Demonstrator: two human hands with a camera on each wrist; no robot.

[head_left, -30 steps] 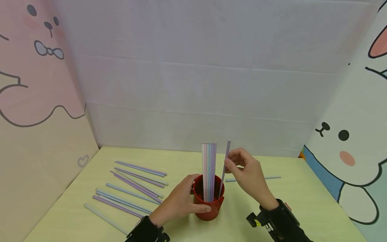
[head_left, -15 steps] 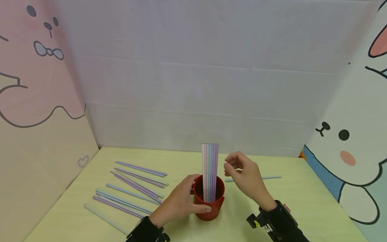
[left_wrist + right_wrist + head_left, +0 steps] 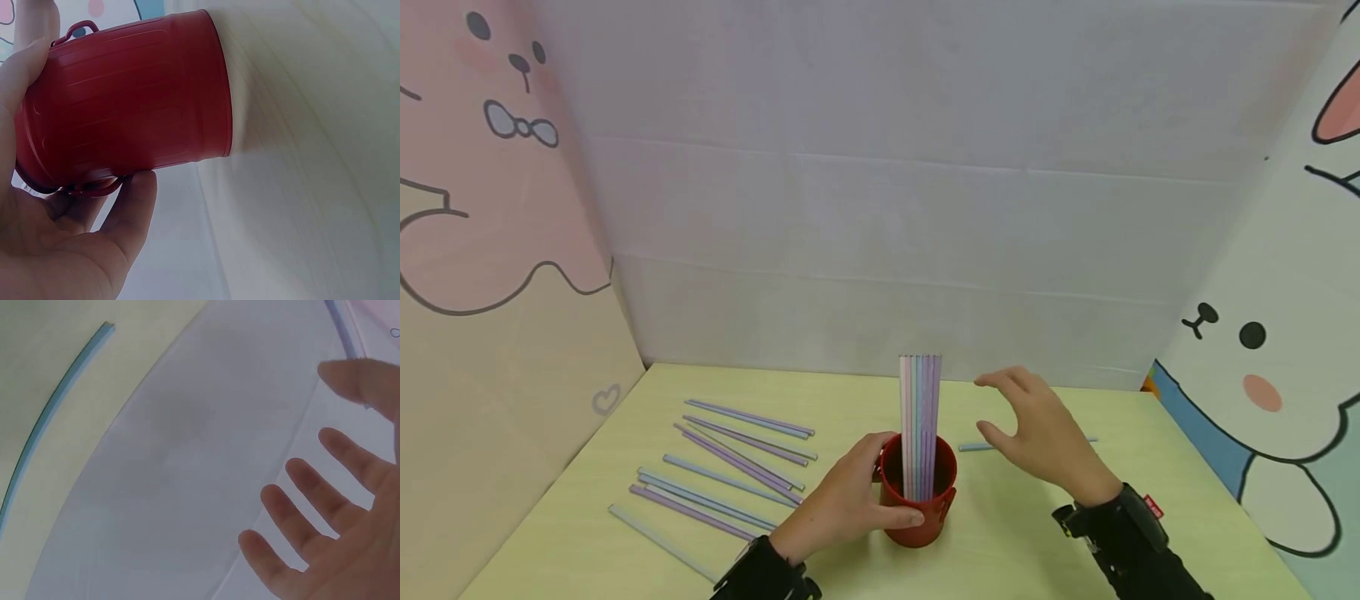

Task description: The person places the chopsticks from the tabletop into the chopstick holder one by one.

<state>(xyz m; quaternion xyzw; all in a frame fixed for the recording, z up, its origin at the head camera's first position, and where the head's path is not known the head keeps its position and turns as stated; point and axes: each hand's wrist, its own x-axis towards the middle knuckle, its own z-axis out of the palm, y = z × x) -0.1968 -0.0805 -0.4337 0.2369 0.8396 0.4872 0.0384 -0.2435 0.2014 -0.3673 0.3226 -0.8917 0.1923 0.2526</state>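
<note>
The left hand (image 3: 842, 504) is clamped round the red cup (image 3: 917, 533), its thumb across the near side. The cup is upright on the table (image 3: 1000, 571), with a bunch of pink, blue and purple sticks (image 3: 919, 417) standing in it. Right of it, the right hand (image 3: 1048, 437) holds nothing, thumb and fingers apart, partly hiding a blue stick (image 3: 973, 447). Loose sticks (image 3: 715, 475) lie at left.

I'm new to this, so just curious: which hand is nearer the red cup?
Left. The left hand grips the red cup; the right hand hovers apart, to the right.
</note>
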